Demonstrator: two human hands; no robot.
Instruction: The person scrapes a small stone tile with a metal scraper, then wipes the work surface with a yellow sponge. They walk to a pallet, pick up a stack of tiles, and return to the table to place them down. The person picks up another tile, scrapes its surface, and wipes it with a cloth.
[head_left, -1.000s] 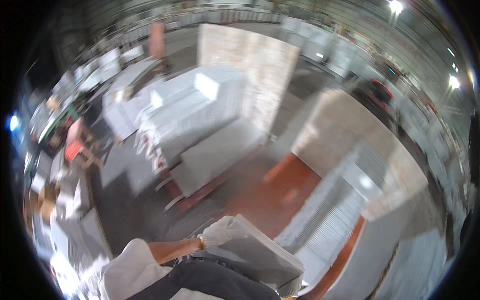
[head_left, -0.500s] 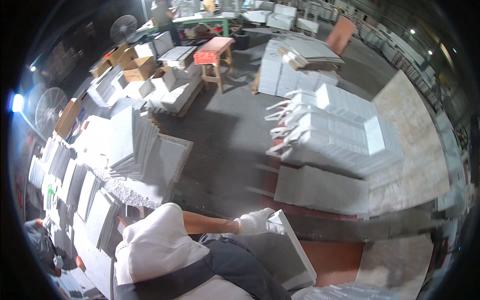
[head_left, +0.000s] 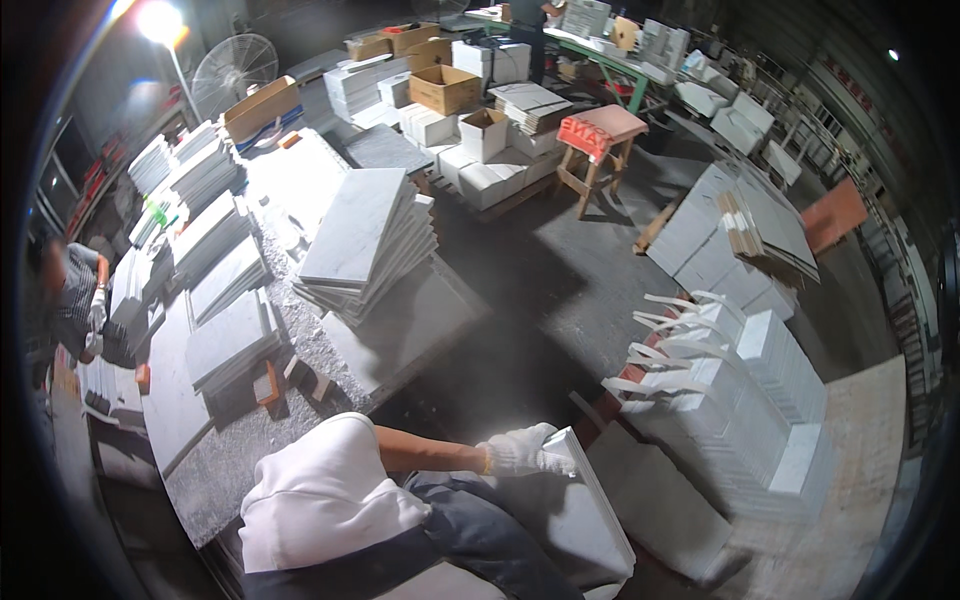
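Gripping slab [head_left: 575,515] in closed left hand [head_left: 525,452], likely braced against lap [head_left: 490,530] | cannot tell grip of right hand [head_left: 604,592], mostly cut off | seeing tiles [head_left: 355,225] fanned by bench's [head_left: 235,490] right edge, perhaps for lifting

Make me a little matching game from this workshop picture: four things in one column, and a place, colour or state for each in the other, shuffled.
Column one:
1. The person's left hand
2. Wooden stool
3. Large round fan
4. Far table's frame

Column two:
A. Beside the bright lamp
B. Green
C. Gloved, gripping the upper edge of a pale flat load
D. Draped with a red-orange covering

Right pairs: 1-C, 2-D, 3-A, 4-B
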